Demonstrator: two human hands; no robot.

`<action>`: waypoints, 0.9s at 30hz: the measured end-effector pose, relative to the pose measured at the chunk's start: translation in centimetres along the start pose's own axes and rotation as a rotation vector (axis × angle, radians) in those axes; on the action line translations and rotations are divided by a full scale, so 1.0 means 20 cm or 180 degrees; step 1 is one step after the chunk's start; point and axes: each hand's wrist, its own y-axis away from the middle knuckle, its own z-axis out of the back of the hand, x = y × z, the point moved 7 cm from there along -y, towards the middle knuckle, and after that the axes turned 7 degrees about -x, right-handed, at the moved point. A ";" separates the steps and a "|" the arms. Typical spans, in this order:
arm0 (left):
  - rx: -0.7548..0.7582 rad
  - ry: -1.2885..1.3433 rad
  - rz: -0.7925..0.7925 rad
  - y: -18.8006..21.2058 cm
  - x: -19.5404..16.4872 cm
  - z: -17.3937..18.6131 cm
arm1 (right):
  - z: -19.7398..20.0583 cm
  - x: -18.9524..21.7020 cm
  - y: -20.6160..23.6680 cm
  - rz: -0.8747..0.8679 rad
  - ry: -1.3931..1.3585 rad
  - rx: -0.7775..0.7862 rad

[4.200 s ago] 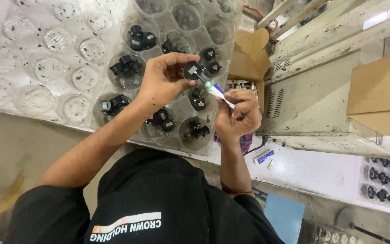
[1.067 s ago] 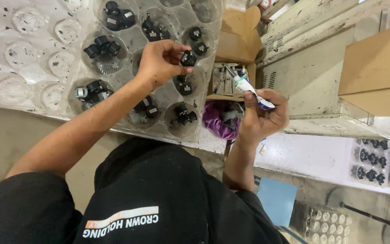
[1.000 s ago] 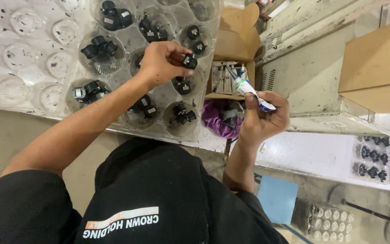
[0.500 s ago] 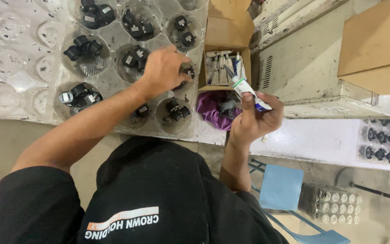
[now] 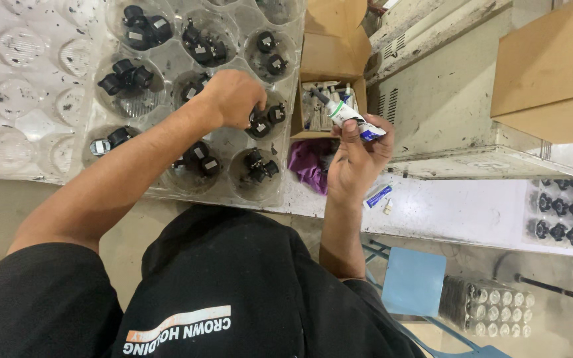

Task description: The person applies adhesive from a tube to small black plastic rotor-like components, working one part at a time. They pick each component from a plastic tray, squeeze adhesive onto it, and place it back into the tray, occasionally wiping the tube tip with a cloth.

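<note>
The left hand (image 5: 233, 98) reached over a clear plastic tray (image 5: 167, 192) of round wells, its fingers curled down into one well and closed around small black parts (image 5: 265, 119) there; from above the knuckles hid the fingertips, so it seemed to pinch one part, though which one could not be told. The other wells of that tray held clusters of the same black parts, two or three to a well. A second clear tray (image 5: 14, 93) lay just to the left with its wells bare.

The right hand (image 5: 356, 159) was raised near the tray's right edge, fingers wrapped around a small white tube with a dark nozzle (image 5: 347, 116), the nozzle tilted up and to the left. Just behind the tube stood an open cardboard box (image 5: 329, 59) with more tubes standing inside. A crumpled purple cloth (image 5: 310, 162) lay on the white surface (image 5: 472, 205) beside the right wrist, and a small blue-and-white tube (image 5: 377, 196) lay on that surface just right of the hand. Further right, another tray of black parts (image 5: 557, 211) sat well apart from both hands.
</note>
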 end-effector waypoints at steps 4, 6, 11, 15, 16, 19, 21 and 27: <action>-0.0320 -0.0023 0.0050 0.02 -0.05 0.10 | 0.00 -0.02 0.01 0.0070 -0.0099 0.0070; -0.0517 0.0298 0.0336 0.08 -0.05 0.17 | 0.00 -0.03 0.03 0.0142 -0.0044 0.0072; -0.1690 0.4077 0.1113 0.23 0.00 0.34 | -0.08 0.02 0.06 0.0779 0.0563 0.0224; -0.2058 0.5467 0.1313 0.27 -0.04 0.36 | -0.23 0.11 0.15 0.1378 0.1236 0.0527; -0.2046 0.5484 0.1252 0.28 -0.06 0.36 | -0.27 0.14 0.18 0.1485 0.1324 0.0641; -0.2016 0.5374 0.1060 0.32 -0.14 0.38 | -0.37 0.20 0.24 0.1856 0.1401 0.0928; -0.2022 0.5058 0.0900 0.35 -0.19 0.40 | -0.41 0.23 0.27 0.2005 0.1427 0.1018; -0.2264 0.4546 0.0777 0.41 -0.25 0.47 | -0.45 0.33 0.31 0.2390 0.1550 0.1040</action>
